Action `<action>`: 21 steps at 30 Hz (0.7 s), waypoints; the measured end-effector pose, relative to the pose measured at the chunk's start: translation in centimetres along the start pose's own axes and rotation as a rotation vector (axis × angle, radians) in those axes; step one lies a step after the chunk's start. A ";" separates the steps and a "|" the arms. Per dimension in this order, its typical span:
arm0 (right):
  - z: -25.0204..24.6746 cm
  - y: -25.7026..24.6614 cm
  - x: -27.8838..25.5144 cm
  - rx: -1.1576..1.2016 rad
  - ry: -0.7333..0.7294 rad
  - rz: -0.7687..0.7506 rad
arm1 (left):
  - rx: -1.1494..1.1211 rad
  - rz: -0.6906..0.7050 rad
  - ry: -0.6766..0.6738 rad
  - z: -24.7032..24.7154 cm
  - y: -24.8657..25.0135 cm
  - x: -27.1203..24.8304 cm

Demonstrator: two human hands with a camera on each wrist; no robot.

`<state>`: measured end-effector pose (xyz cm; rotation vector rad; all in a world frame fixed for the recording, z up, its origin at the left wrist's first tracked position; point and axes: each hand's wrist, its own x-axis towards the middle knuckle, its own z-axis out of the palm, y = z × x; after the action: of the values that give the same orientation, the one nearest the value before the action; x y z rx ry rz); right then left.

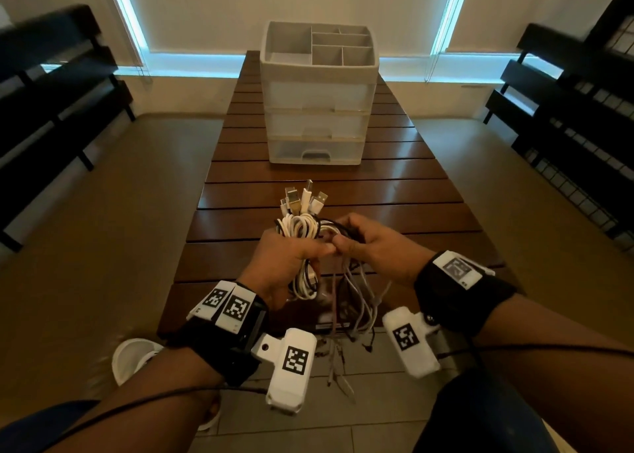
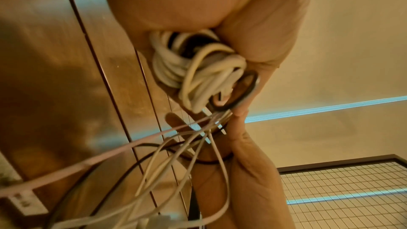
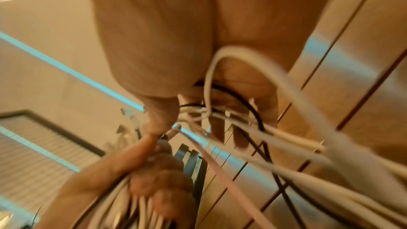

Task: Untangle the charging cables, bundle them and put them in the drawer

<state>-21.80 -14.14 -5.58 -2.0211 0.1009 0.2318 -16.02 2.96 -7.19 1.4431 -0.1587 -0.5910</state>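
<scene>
My left hand (image 1: 291,253) grips a coiled bundle of white and black charging cables (image 1: 302,226) above the near part of the slatted wooden table (image 1: 429,219). Several USB plugs (image 1: 303,197) stick up from the bundle's far end. My right hand (image 1: 363,243) pinches the cables right beside the left thumb, with a black strand looped by its fingers. Loose cable tails (image 1: 356,301) hang down between my wrists past the table's near edge. The left wrist view shows the coil (image 2: 198,70) wedged in the palm. A white drawer unit (image 1: 317,109) stands further back; its drawers look closed.
The drawer unit carries an open-top divided tray (image 1: 336,44). Dark benches (image 1: 51,92) flank the table on the left and the right (image 1: 566,109). A white slipper (image 1: 133,356) lies on the floor by the table's near left corner.
</scene>
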 end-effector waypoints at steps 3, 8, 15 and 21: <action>0.9 -0.4 -0.4 -0.237 0.337 -0.107 | 0.034 0.046 0.053 -0.4 -0.1 0.3; 2.4 -2.1 -1.7 -0.606 0.348 -0.261 | -0.068 0.025 0.066 -0.2 -0.3 0.4; 4.0 -2.1 -1.8 -0.292 -0.035 0.041 | -0.129 0.051 0.070 0.1 -0.7 0.4; 4.6 -2.1 -1.4 -0.198 -0.017 0.129 | -0.286 -0.145 -0.049 -0.2 -0.8 0.1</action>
<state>-23.40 -9.14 -5.45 -2.2119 0.2051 0.3520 -16.07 3.12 -8.01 1.1693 -0.0068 -0.7373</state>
